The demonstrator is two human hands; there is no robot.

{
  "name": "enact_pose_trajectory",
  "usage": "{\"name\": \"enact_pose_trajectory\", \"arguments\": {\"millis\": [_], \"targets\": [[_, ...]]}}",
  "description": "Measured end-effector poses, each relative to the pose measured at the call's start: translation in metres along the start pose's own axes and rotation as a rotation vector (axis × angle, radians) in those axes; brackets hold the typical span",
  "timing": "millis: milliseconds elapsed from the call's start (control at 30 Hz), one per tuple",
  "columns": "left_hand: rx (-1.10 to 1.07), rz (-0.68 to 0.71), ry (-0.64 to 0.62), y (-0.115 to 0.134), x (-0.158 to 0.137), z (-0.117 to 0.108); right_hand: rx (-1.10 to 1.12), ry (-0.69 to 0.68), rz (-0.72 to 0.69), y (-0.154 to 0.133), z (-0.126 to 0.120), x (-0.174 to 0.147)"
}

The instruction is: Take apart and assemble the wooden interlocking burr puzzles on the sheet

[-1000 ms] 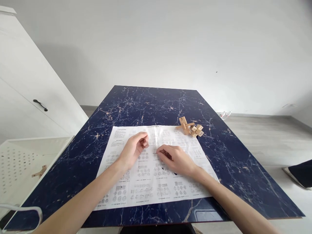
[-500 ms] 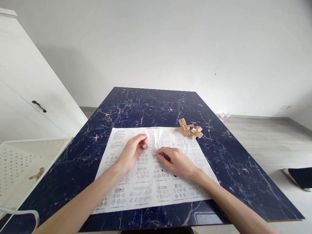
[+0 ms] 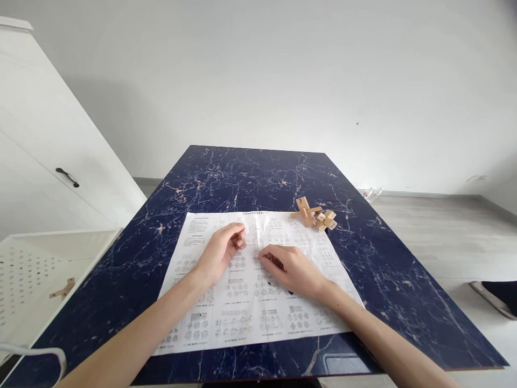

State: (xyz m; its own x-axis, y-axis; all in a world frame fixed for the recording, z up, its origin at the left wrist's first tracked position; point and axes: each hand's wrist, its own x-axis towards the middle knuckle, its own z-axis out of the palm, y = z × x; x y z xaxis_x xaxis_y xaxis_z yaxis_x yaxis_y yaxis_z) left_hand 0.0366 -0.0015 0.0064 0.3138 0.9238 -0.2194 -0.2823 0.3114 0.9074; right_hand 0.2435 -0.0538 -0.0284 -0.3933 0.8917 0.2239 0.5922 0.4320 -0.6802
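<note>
Our left hand (image 3: 220,250) pinches a small wood piece (image 3: 240,243), our right hand (image 3: 293,268) curls empty on the sheet (image 3: 250,302), nearer the far-right puzzle (image 3: 315,214).

Single head-worn view, looking forward and down across dark marble table (image 3: 250,178) toward white wall; near edge close, far edge well off; floor at right probably distorted.

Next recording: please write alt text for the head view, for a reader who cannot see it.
Two bare hands rest on a printed sheet of diagrams on a dark blue marble table: the left hand pinches a small wooden piece, the right hand lies flat. A cluster of wooden puzzle pieces sits at the sheet's far right corner.
</note>
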Motion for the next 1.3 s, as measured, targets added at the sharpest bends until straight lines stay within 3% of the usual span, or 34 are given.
{"name": "enact_pose_trajectory", "arguments": {"millis": [900,1300], "targets": [[0.017,0.002,-0.011,-0.002,0.002,-0.001,0.001,-0.011,0.008,0.0,-0.001,0.0],[0.024,0.004,0.0,0.002,0.0,0.003,0.302,0.002,0.172,-0.005,-0.01,0.004]]}}
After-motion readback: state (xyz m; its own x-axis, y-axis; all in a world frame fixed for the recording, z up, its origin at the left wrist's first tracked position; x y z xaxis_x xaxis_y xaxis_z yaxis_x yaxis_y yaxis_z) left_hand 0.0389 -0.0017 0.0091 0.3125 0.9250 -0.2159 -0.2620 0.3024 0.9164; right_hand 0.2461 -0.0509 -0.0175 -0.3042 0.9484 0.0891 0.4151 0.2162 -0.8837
